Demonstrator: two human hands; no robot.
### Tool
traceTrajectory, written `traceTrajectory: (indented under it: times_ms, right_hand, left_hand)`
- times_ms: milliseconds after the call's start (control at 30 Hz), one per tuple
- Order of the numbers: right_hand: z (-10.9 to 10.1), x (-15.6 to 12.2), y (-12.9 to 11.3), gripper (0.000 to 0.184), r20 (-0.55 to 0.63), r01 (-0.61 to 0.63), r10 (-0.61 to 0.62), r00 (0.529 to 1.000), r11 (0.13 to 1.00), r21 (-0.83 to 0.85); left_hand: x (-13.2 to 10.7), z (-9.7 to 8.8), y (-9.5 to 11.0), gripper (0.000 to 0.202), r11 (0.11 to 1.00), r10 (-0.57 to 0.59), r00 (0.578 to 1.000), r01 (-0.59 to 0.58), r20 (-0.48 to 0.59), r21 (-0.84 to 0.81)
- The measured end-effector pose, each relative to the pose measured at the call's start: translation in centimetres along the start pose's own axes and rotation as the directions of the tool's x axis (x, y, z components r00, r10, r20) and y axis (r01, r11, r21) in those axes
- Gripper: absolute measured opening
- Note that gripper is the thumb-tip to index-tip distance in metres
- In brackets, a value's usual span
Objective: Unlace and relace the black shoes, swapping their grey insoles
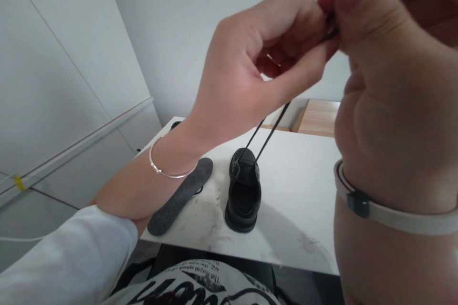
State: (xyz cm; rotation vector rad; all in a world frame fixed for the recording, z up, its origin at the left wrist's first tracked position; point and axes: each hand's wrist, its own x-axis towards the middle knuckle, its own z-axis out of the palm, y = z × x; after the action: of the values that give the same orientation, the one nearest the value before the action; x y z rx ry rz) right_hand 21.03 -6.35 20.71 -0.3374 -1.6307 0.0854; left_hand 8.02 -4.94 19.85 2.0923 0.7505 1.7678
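A black shoe [244, 190] stands on the white table [293, 176], its opening towards me. Two strands of a dark shoelace [272, 132] rise taut from its front and pass behind my left hand. Up high, my left hand [265, 52] pinches the lace between thumb and fingers. Close against it, my right hand [386, 24] is also closed on the lace, thumb pressed to fingers; a dark piece shows at the top of its grip. The exact lace ends are hidden by my fingers.
Left of the shoe lies a grey insole [182, 195], partly behind my left forearm, with a bit of dark cord beside it. A light wooden piece [318, 116] is at the table's far edge. White cabinets [60, 57] stand on the left.
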Motion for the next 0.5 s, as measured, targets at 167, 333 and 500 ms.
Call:
traceTrajectory:
  times_ms: [167,333,500]
  right_hand:
    - [-1.2,-0.2,1.2,0.029,-0.134,-0.351,0.414,0.9,0.873,0.338]
    - [-4.6,-3.8,5.9,0.003,-0.363,-0.233,0.302,0.881,0.947,0.222]
    - [-11.4,-12.3,10.1,0.008,-0.63,-0.43,0.269,0.728,0.896,-0.114]
  left_hand:
    - [0.6,-1.3,-2.1,0.011,0.926,-0.099,0.991,0.126,0.095,-0.357]
    - [0.8,-5.5,-7.7,0.019,0.853,-0.344,0.933,0.262,-0.108,-0.452]
    - [-4.0,-11.2,-14.5,0.018,0.842,-0.488,0.844,0.389,-0.223,-0.373]
